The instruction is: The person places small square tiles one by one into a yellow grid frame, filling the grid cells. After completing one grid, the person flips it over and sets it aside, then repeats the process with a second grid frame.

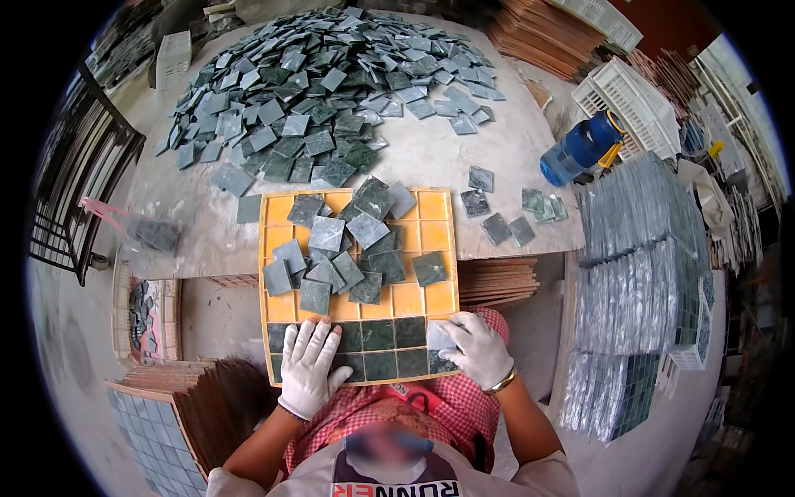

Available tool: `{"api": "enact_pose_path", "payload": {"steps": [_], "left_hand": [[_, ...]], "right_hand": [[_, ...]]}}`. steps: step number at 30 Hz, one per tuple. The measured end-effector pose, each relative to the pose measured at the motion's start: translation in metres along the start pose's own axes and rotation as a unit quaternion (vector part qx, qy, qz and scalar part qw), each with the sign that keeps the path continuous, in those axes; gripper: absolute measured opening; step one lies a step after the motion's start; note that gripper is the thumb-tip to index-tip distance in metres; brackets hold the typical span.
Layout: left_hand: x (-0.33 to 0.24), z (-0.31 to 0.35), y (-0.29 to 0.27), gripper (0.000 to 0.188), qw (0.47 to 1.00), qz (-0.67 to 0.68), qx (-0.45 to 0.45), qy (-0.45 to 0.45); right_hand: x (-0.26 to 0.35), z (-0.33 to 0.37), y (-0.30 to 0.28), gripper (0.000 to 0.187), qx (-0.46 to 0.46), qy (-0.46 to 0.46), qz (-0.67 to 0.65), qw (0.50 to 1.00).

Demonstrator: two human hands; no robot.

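Observation:
A yellow gridded tray (411, 300) lies in front of me, its far part on the table and its near edge over my lap. Dark green square tiles (378, 334) fill much of its two nearest rows. My left hand (310, 369), in a white glove, rests flat over the left end of these rows with fingers stretched. At the right end, my gloved right hand (480, 352) has its fingers on a pale grey tile (440, 335) in the second row. Loose green and grey tiles (329, 234) lie jumbled across the tray's middle and far cells.
A large tile heap (323, 91) covers the far table (166, 258). To the right are a few loose tiles (497, 229), a blue bottle (582, 147), a white crate (633, 99) and wrapped tile stacks (625, 290). Stacked brown boards (186, 406) stand lower left.

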State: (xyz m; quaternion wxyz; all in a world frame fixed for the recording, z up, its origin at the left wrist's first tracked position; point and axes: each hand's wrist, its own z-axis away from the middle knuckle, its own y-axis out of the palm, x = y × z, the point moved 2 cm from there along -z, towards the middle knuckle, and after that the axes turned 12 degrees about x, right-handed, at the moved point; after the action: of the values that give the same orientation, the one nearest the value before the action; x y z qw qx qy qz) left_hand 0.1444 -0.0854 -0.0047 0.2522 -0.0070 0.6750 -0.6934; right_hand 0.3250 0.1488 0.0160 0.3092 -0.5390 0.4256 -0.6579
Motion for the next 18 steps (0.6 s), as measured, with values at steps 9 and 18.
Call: {"api": "enact_pose_path", "payload": {"steps": [9, 18], "left_hand": [[-0.002, -0.002, 0.003, 0.063, 1.000, -0.016, -0.010, -0.013], [-0.003, -0.002, 0.001, 0.062, 1.000, -0.004, -0.014, -0.015]], "right_hand": [[-0.032, -0.026, -0.010, 0.018, -0.006, 0.063, -0.221, 0.973], [-0.037, -0.034, -0.008, 0.015, 0.048, -0.017, -0.129, 0.990]]}}
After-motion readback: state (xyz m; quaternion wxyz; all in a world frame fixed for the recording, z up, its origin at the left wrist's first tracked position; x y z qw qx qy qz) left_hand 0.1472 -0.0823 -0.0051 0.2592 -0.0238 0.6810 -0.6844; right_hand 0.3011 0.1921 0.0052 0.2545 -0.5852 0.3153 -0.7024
